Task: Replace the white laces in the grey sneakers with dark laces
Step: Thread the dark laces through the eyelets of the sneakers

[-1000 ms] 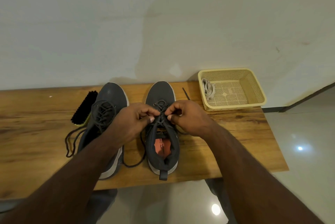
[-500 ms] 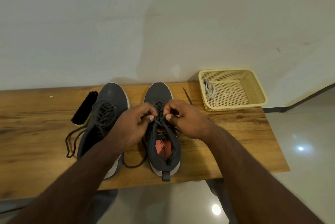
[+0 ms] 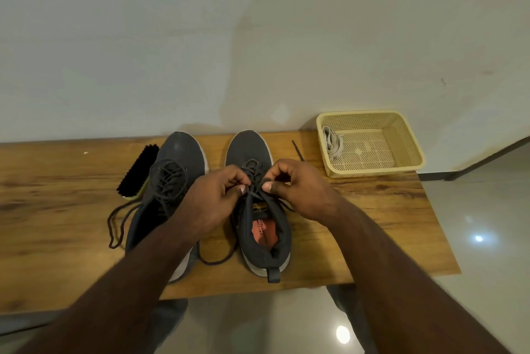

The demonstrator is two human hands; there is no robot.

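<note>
Two grey sneakers stand side by side on the wooden bench (image 3: 372, 224), toes toward the wall (image 3: 258, 38). The left hand (image 3: 213, 201) and right hand (image 3: 298, 190) meet over the right sneaker (image 3: 258, 227), approx. at the middle of its lacing. Each hand pinches a strand of the dark lace (image 3: 252, 178) between thumb & curled fingers, so fingers of both hands are closed tight on the lace, thumbnails facing each other and almost touching. One loose part of this lace runs down between the 2 shoes and makes a loop on the bench; another end lies on the wood behind the right hand, near the basket. The left sneaker (image 3: 172, 176) is already laced with its own dark lace (image 3: 120, 219), whose free ends hang out to the left side in long loops on the bench. A black shoe brush (image 3: 137, 173) lies just beside the left sneaker, touching or nearly touching it, I cannot tell which. The yellow plastic basket (image 3: 401, 135) sits at the back right corner of the bench, w/ the white laces (image 3: 331, 143) bundled in its left end.
</note>
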